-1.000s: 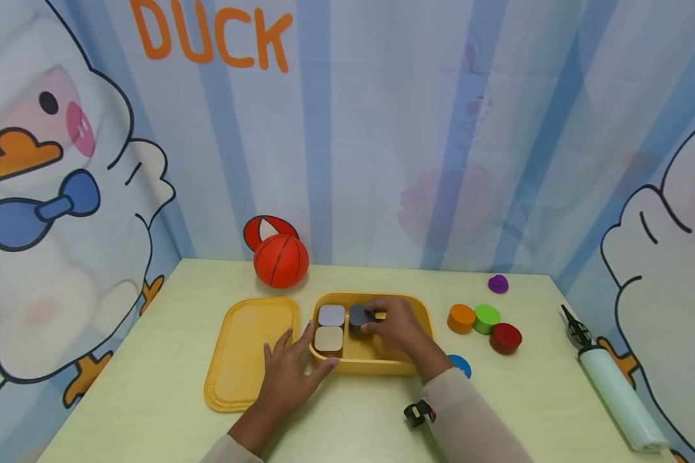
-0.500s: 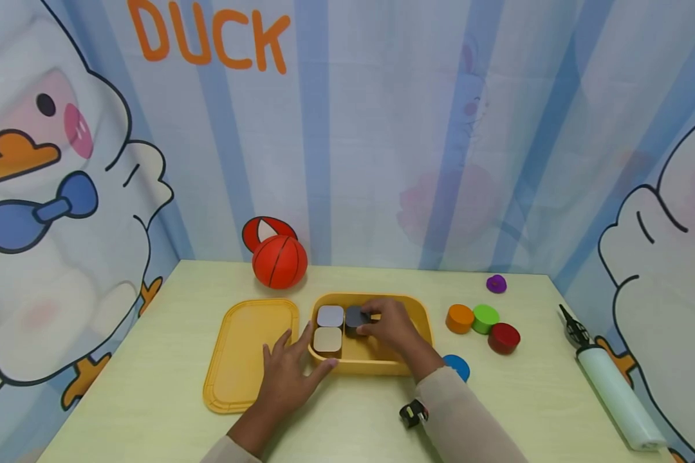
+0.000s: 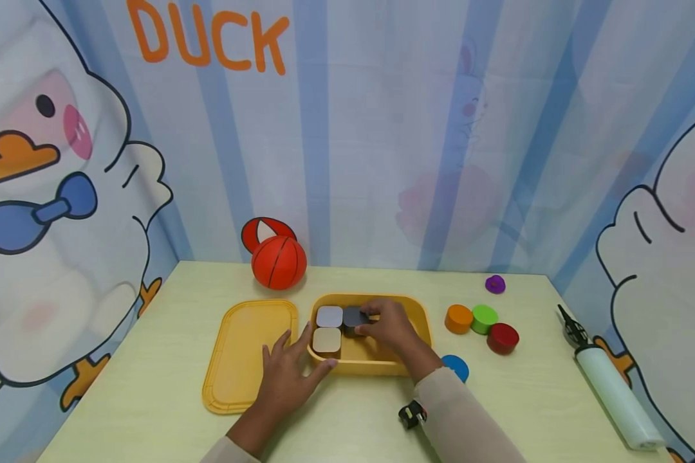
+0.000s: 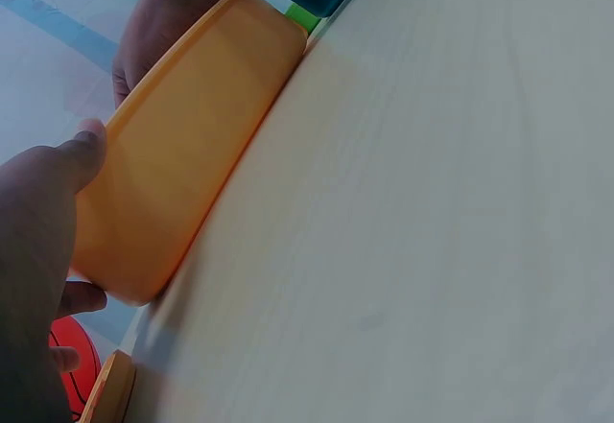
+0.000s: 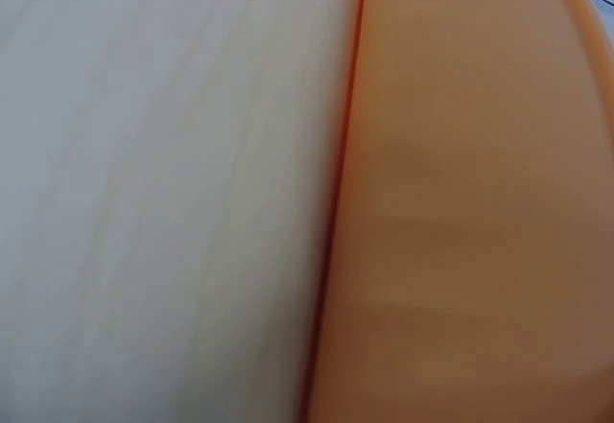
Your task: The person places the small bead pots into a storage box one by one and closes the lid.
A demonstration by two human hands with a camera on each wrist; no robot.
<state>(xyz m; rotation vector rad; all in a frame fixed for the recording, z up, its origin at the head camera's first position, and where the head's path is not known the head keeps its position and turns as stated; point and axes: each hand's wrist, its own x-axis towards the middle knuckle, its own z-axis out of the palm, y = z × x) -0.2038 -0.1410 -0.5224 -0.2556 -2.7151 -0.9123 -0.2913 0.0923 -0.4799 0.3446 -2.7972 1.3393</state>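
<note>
A yellow open box [image 3: 382, 368] stands in the middle of the table. At its left end sit a pale lilac block [image 3: 329, 316] and a cream block [image 3: 327, 341], one behind the other. My right hand [image 3: 389, 326] reaches in and pinches a dark grey block [image 3: 355, 317] right beside the lilac one. My left hand [image 3: 289, 370] is spread at the box's near left corner, its thumb [image 4: 88, 145] at the front rim in the left wrist view. The right wrist view shows the box's orange-looking outer wall [image 5: 470, 193] and tabletop; that hand is out of it.
A yellow lid [image 3: 246, 360] lies left of the box, with a red ball [image 3: 278, 262] behind. To the right are orange [image 3: 459, 319], green [image 3: 484, 319], dark red [image 3: 503, 338] and blue [image 3: 455, 367] round pieces, a small purple piece [image 3: 495, 284] and a pale hand pump [image 3: 620, 395].
My right hand has slid the dark grey block a little left, up beside the lilac block. My left hand has stayed at the box's corner.
</note>
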